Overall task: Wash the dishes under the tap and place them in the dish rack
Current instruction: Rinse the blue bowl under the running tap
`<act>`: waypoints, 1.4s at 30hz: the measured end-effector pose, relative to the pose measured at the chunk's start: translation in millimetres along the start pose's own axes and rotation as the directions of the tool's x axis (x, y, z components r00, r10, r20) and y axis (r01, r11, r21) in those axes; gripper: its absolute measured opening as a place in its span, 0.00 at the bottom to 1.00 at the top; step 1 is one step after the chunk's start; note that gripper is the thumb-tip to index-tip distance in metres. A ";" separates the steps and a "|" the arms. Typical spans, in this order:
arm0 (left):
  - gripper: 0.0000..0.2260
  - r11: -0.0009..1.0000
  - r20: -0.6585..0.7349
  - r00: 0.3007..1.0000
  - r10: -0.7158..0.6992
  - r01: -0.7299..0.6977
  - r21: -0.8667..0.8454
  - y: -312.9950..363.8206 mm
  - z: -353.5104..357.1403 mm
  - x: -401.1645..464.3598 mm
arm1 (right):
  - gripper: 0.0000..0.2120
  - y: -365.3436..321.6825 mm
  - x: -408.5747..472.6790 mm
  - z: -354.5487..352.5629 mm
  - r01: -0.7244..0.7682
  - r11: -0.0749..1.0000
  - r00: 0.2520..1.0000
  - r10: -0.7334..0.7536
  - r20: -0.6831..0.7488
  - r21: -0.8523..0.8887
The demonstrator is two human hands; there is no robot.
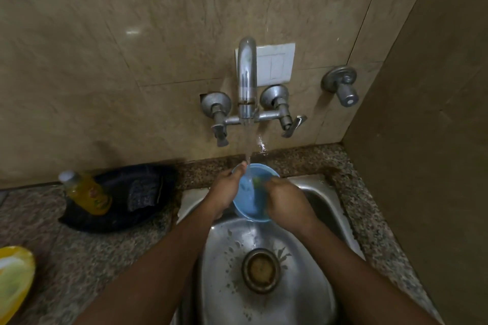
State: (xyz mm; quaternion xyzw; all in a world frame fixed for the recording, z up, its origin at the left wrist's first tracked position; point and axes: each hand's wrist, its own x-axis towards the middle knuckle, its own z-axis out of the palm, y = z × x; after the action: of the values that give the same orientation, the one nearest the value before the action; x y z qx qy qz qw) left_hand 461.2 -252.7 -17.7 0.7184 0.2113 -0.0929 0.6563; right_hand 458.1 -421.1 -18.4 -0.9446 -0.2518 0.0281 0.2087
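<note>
A round blue bowl (250, 192) is held under the chrome tap (247, 79), above the far edge of a steel sink (311, 258). The left hand (227, 190) grips its rim; the right hand (284, 202) curls around a green scrubber (256, 182) inside it. On the speckled granite worktop (79, 258), left: a yellow bottle (88, 192) on a black tray (124, 198), and a yellow plate (13, 280) nearer.

Two bare forearms reach in from the lower edge toward the sink (311, 192), with no sleeve, watch, band or ring visible on either. The left hand (224, 192) and right hand (284, 203) are ungloved above the sink's drain (261, 270).
</note>
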 end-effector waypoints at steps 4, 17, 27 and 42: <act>0.16 0.999 0.014 1.000 0.017 -0.018 0.048 -0.4 1.5 5.6 | 0.21 -20.9 10.9 14.3 0.130 0.989 0.973 -0.140 0.185 0.066; 0.23 0.796 0.028 0.992 0.126 -0.118 0.593 27.9 -9.6 1.4 | 0.18 -2.2 -13.3 28.2 0.271 0.914 0.962 -0.251 0.104 -0.302; 0.25 0.553 0.154 0.971 0.185 -0.233 0.800 51.2 -13.0 -7.3 | 0.23 3.5 -26.1 44.6 0.318 0.896 0.948 -0.306 0.089 -0.311; 0.33 0.844 0.274 0.961 0.029 -0.170 0.508 26.0 -26.3 -44.6 | 0.16 -45.5 -39.0 95.1 -0.044 0.781 0.969 0.186 -0.165 0.623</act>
State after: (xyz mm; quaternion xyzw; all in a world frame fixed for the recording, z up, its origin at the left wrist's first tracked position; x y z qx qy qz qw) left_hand 428.7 -236.3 27.3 0.8624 0.0534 -0.2047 0.4598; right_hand 387.9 -368.2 -88.5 -0.8360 -0.1461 0.0176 0.5287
